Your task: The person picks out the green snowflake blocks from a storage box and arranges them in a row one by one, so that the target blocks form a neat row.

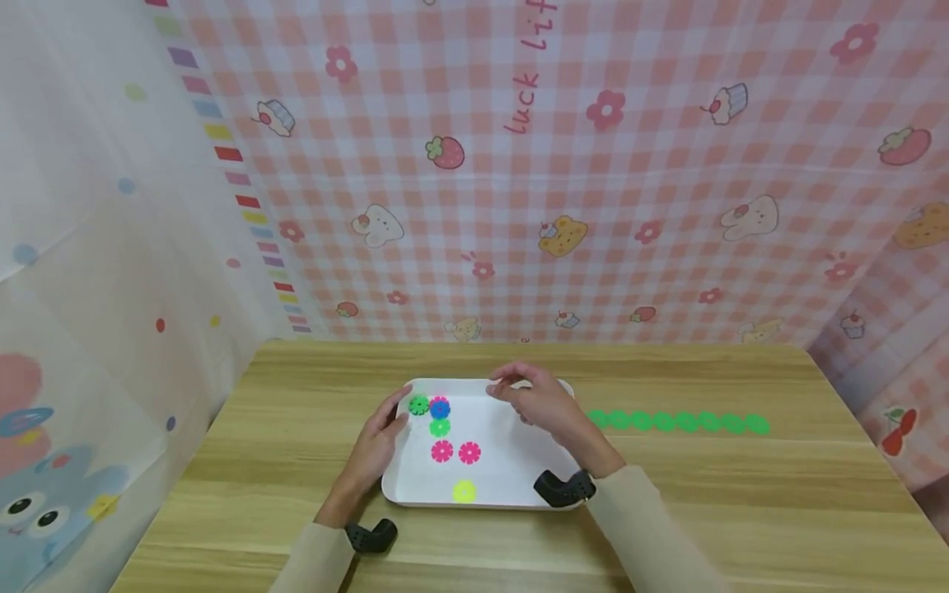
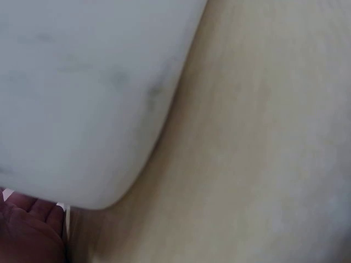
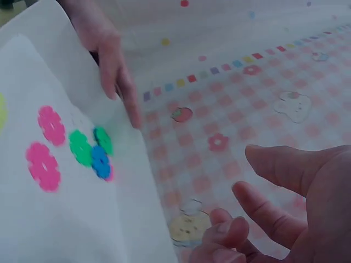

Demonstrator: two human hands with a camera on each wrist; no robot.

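Note:
A white tray (image 1: pixel 504 478) holds several toothed plastic discs: a dark green disc (image 1: pixel 418 404), a blue disc (image 1: pixel 440 409) partly over a pink one, a light green disc (image 1: pixel 440 427), two pink discs (image 1: pixel 441 451) and a yellow disc (image 1: pixel 464 492). My left hand (image 1: pixel 376 445) holds the tray's left rim, thumb over the edge and fingers along the outside. Above the tray's back right part is my right hand (image 1: pixel 537 403). Its fingers (image 3: pixel 269 211) are loosely bent and apart from the thumb, with nothing between them.
Right of the tray, a row of green discs (image 1: pixel 685 422) runs along the wooden table (image 1: pixel 667 511). A pink checked cloth (image 1: pixel 482 206) hangs behind the table. Each wrist carries a black mount (image 1: pixel 374 537).

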